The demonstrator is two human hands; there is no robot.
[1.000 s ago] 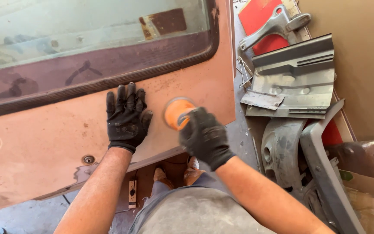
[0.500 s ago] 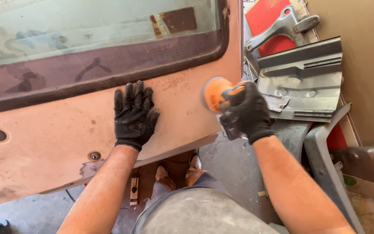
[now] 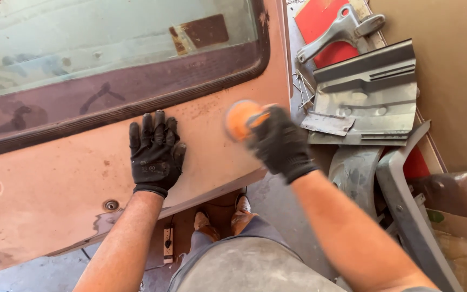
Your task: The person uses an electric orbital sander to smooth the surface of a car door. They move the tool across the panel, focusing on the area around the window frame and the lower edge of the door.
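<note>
A pinkish, worn car body panel [image 3: 49, 200] with a window [image 3: 98, 43] lies flat in front of me. My left hand [image 3: 155, 153], in a black glove, rests flat on the panel just below the dark window seal, fingers apart. In a black glove too, my right hand [image 3: 279, 143] grips an orange round sanding pad [image 3: 240, 119] and presses it on the panel near its right edge. The pad and hand are motion-blurred.
Grey sheet-metal car parts [image 3: 368, 97] and a red panel [image 3: 322, 24] lie to the right, with a grey curved fender piece [image 3: 401, 205] lower down. My shoes [image 3: 228, 216] and a power strip [image 3: 167, 243] show on the floor below the panel's edge.
My right hand with the orange pad swung right toward the panel's edge, then back left a little. The left hand has stayed flat on the panel.
</note>
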